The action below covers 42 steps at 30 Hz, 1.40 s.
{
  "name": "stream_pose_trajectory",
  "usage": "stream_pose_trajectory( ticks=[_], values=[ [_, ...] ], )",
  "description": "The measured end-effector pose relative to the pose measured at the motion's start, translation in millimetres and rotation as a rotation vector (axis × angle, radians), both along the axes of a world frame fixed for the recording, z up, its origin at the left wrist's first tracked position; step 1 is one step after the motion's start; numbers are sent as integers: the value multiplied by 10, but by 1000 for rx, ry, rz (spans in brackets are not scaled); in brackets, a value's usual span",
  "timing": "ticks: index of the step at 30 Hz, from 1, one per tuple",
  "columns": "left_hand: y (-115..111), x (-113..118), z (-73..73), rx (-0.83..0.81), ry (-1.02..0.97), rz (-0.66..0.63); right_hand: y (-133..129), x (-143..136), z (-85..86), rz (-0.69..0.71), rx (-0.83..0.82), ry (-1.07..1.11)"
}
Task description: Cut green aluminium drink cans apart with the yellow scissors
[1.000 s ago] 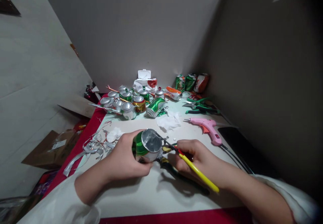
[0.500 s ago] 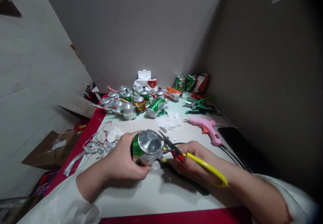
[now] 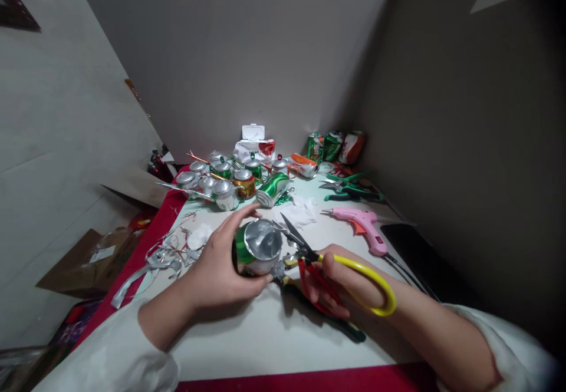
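My left hand [image 3: 223, 268] is wrapped around a green and silver drink can [image 3: 262, 240], tilted so that its silvery end faces up toward me. In my right hand [image 3: 329, 280] is a pair of scissors [image 3: 360, 277] with one yellow and one red handle. The dark blades are parted and point at the can's right rim; whether they touch the metal I cannot tell. Below them on the table lie pliers with dark green and yellow handles [image 3: 349, 327], partly hidden by my right hand.
Several small can teapots [image 3: 225, 194] stand at the back left, beside a green can [image 3: 273, 189] on its side. A pink glue gun [image 3: 360, 221] and green-handled cutters [image 3: 349, 185] lie right. Metal scraps [image 3: 165, 262] and white tissue [image 3: 298, 209] lie about. More cans [image 3: 333, 144] stand behind.
The scissors have opened wider, and the red handle now shows below the yellow one. The can has shifted slightly up, and my left fingers have loosened and lifted at its far side.
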State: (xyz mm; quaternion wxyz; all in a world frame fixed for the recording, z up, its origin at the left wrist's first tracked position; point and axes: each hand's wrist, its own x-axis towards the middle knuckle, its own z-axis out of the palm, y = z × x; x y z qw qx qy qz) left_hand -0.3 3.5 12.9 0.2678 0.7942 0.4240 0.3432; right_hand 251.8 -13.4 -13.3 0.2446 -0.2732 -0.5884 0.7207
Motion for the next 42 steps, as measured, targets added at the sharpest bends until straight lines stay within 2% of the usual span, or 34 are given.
stream_pose_trajectory(
  ticks=[6, 9, 13, 15, 18, 22, 27, 30, 35, 42],
  values=[
    [16, 80, -40, 30, 50, 190, -52, -74, 62, -135, 78, -122],
    [30, 68, -72, 11, 91, 225, -61, -81, 56, -184, 147, -242],
    [26, 41, -67, 32, 94, 213, -39, -73, 122, -320, 504, -620],
    [16, 44, -64, 48, 107, 234, -33, -83, 153, -354, 651, -732],
    [-7, 78, -94, 74, 114, 264, -36, -114, 135, -401, 775, -831],
    [-40, 149, -174, 78, 97, 256, -34, -140, 17, -482, 937, -948],
    [-43, 171, -224, 96, 90, 244, -7, -118, -79, -524, 1120, -985],
    [-44, 159, -225, 95, 90, 243, -2, -103, -63, -498, 1064, -912],
    [-61, 157, -211, 36, 48, 192, -11, -92, 32, -410, 777, -701],
    [-52, 133, -205, 29, -17, 108, -60, -78, 82, -225, 206, -382]
  ],
)
